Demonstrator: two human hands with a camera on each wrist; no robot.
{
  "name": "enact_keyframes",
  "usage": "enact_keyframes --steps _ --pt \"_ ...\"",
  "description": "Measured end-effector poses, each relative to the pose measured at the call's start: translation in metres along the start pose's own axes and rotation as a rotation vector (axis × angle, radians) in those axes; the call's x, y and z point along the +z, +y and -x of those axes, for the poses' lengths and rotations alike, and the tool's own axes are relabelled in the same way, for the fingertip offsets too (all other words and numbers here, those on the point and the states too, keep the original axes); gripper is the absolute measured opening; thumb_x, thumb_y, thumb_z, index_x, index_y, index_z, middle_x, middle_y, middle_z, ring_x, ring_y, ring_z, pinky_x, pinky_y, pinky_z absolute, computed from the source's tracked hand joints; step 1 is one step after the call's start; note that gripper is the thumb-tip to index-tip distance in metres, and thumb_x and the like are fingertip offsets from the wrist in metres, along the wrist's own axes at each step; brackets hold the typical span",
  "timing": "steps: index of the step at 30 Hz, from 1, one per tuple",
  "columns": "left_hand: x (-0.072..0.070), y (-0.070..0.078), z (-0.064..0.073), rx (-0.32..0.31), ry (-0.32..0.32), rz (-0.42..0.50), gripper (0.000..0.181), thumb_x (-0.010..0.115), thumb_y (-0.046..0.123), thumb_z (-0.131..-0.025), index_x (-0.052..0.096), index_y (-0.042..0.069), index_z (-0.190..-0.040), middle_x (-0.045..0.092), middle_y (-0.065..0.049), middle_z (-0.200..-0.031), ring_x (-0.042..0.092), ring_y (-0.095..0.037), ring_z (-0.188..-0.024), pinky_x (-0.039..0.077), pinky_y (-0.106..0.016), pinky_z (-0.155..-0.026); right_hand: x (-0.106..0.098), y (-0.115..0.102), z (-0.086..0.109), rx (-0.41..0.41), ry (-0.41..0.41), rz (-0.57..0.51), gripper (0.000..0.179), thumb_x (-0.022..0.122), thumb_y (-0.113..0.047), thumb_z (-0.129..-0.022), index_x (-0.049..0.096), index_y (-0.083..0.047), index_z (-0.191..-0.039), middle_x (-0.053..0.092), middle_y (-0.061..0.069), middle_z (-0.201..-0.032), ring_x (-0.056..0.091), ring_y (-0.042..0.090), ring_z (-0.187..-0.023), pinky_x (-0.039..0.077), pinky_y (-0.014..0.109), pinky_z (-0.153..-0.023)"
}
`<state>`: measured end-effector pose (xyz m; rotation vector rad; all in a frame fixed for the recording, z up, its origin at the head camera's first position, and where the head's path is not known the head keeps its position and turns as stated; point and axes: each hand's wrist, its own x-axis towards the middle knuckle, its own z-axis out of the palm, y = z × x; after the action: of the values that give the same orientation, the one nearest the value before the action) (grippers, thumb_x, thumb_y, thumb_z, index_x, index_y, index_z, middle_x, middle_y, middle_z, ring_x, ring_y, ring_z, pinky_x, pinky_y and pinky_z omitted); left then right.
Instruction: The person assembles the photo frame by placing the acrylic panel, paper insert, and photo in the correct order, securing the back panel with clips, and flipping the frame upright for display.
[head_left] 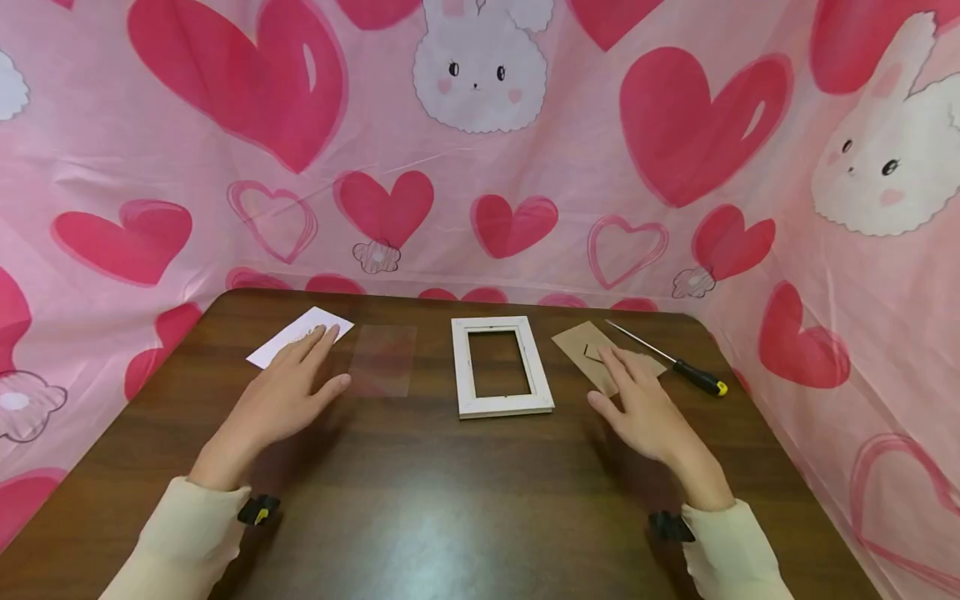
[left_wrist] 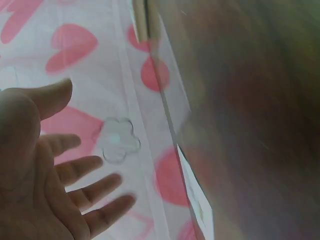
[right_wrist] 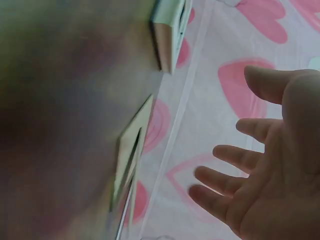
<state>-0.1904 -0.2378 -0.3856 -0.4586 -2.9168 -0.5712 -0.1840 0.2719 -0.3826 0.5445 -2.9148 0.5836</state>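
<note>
My left hand (head_left: 277,404) hovers with extended, spread fingers near a white card (head_left: 288,337) that bears a faint pattern. In the left wrist view, a gap shows between that hand (left_wrist: 45,190) and the card (left_wrist: 198,197). Right of the card lies a clear thin sheet (head_left: 384,360). A white rectangular picture frame (head_left: 462,371) lies in the middle, its opening showing the tabletop. Over a brown backing board (head_left: 576,340) with a dark stand piece, my right hand (head_left: 648,412) hovers with loose fingers. The right wrist view shows this hand (right_wrist: 265,185) holding nothing.
A screwdriver (head_left: 697,377) with a black and yellow handle lies right of the backing board. Everything rests on a dark wooden table (head_left: 420,500). Pink cloth (head_left: 465,158) with hearts and rabbits hangs behind and along both sides.
</note>
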Motion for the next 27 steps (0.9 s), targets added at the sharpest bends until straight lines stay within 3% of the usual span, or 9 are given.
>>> enact_keyframes --steps 3,9,13,16,22,27 --pt "-0.002 0.01 -0.013 -0.006 0.003 0.096 0.076 0.067 0.039 -0.104 0.035 0.007 -0.165 0.041 -0.028 -0.162 0.036 -0.052 -0.149 0.031 -0.073 -0.119 -0.009 -0.006 -0.016 0.008 -0.021 -0.06 0.073 0.061 -0.034 -0.109 0.029 -0.005 -0.167 0.037 0.029 -0.162 0.041 0.055 -0.144 0.036 0.076 -0.113" --pt "0.009 0.03 -0.041 -0.02 -0.038 0.298 0.065 0.069 0.032 -0.103 0.047 0.0 -0.156 0.059 -0.028 -0.146 0.062 -0.044 -0.128 0.051 -0.063 -0.107 -0.01 -0.011 -0.052 0.023 -0.049 -0.154 0.066 0.062 -0.03 -0.107 0.039 0.0 -0.161 0.056 0.027 -0.143 0.066 0.044 -0.117 0.056 0.061 -0.097" --pt "0.026 0.041 -0.06 -0.063 -0.125 0.485 0.058 0.072 0.028 -0.102 0.052 0.001 -0.149 0.07 -0.023 -0.126 0.075 -0.036 -0.103 0.065 -0.046 -0.085 -0.002 -0.011 -0.072 0.051 -0.092 -0.244 0.06 0.063 -0.028 -0.106 0.046 0.001 -0.156 0.061 0.027 -0.133 0.07 0.038 -0.103 0.063 0.05 -0.085" --pt "0.039 0.051 -0.072 -0.108 -0.188 0.595 0.056 0.073 0.026 -0.102 0.053 0.001 -0.148 0.073 -0.018 -0.114 0.076 -0.03 -0.087 0.065 -0.036 -0.071 0.008 -0.011 -0.083 0.086 -0.15 -0.342 0.059 0.062 -0.026 -0.107 0.045 0.002 -0.157 0.06 0.028 -0.132 0.072 0.037 -0.097 0.065 0.045 -0.079" --pt "0.059 0.073 -0.089 -0.155 -0.282 0.676 0.06 0.073 0.023 -0.102 0.049 -0.002 -0.151 0.072 -0.016 -0.109 0.075 -0.029 -0.09 0.066 -0.038 -0.076 0.025 -0.014 -0.099 0.183 -0.22 -0.478 0.06 0.059 -0.022 -0.108 0.04 0.006 -0.158 0.057 0.03 -0.133 0.07 0.039 -0.101 0.066 0.043 -0.079" --pt "0.074 0.088 -0.096 -0.191 -0.343 0.791 0.063 0.073 0.017 -0.101 0.044 -0.008 -0.151 0.069 -0.022 -0.115 0.075 -0.036 -0.098 0.066 -0.042 -0.081 0.037 -0.014 -0.107 0.232 -0.231 -0.494 0.059 0.059 -0.019 -0.108 0.04 0.009 -0.156 0.058 0.03 -0.129 0.069 0.033 -0.096 0.066 0.04 -0.076"
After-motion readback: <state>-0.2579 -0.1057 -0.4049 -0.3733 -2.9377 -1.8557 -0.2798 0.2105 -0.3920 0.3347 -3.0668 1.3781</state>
